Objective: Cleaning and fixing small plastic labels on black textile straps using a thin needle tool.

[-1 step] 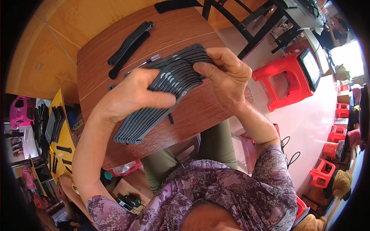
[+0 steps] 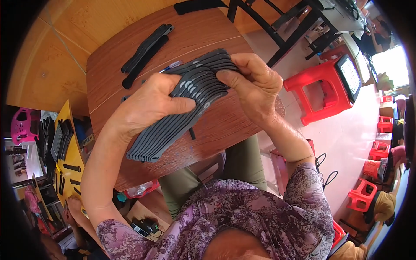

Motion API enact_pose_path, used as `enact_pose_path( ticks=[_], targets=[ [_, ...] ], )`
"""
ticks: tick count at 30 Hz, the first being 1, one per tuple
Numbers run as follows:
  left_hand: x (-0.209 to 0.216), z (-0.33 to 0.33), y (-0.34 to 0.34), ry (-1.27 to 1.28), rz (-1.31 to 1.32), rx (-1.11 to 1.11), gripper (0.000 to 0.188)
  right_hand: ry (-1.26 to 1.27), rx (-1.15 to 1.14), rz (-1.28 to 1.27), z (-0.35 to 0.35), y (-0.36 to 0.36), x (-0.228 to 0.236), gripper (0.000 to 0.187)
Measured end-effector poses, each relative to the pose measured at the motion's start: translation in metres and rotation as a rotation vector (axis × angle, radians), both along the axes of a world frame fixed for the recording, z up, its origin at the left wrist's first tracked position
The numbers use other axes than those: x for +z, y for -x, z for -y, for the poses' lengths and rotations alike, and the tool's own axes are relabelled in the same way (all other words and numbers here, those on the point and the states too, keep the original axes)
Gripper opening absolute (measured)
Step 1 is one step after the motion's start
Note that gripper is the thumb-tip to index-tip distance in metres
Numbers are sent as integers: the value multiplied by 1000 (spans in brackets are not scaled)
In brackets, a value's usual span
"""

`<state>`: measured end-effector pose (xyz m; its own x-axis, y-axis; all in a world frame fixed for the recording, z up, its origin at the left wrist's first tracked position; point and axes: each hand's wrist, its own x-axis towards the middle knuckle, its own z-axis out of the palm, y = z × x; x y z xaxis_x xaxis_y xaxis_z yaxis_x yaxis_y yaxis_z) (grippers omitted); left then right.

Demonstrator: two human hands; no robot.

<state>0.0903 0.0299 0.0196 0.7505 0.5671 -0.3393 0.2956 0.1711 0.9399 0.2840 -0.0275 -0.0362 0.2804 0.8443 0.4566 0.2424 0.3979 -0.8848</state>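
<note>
A fanned stack of dark grey, long flat strips (image 2: 184, 104) with rounded ends and pale printed marks is held above the wooden table (image 2: 216, 138). My left hand (image 2: 151, 102) is closed round the middle of the stack, its thumb pressed along the near side. At the right end of the strips, my right hand (image 2: 255, 82) pinches between thumb and fingers. Just behind the stack lies a screwdriver (image 2: 173, 66) with a clear blue handle, its shaft mostly hidden. A short black piece (image 2: 192, 133) shows on the table under the strips.
More dark strips (image 2: 145, 52) lie at the table's far left, and another black strip (image 2: 199, 5) at the far edge. A red stool (image 2: 320, 82) stands right. To the left, a yellow board (image 2: 69, 151) bears black strips, with another person's hand (image 2: 74, 206) near it.
My left thumb has settled slightly left and up on the strips. The left hand now covers the screwdriver's shaft. My right hand has barely moved.
</note>
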Motion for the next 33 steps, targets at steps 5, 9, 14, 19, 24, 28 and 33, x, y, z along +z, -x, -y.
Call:
enact_pose_path(
  ticks=[5, 9, 14, 19, 24, 28, 33],
  targets=[
    [12, 3, -3, 122, 4, 33, 24, 216, 470, -308, -2, -34, 13, 33],
    [15, 6, -4, 105, 122, 37, 26, 246, 767, -597, -18, -34, 17, 64],
    [25, 6, -16, -36, 160, -133, 28, 336, 814, -384, -38, -20, -6, 45],
    [24, 8, -18, -171, 176, -238, 29, 434, 998, -518, -36, -11, -13, 34],
    [27, 15, -17, -323, 257, -279, 28, 559, 1009, -688, -38, -2, -7, 33],
    [27, 28, -9, -101, 137, -133, 26, 383, 607, -705, -75, -49, -29, 27],
    [7, 29, 43, -174, 5, -140, 36, 150, 30, -808, -88, -149, -31, 20]
  ],
)
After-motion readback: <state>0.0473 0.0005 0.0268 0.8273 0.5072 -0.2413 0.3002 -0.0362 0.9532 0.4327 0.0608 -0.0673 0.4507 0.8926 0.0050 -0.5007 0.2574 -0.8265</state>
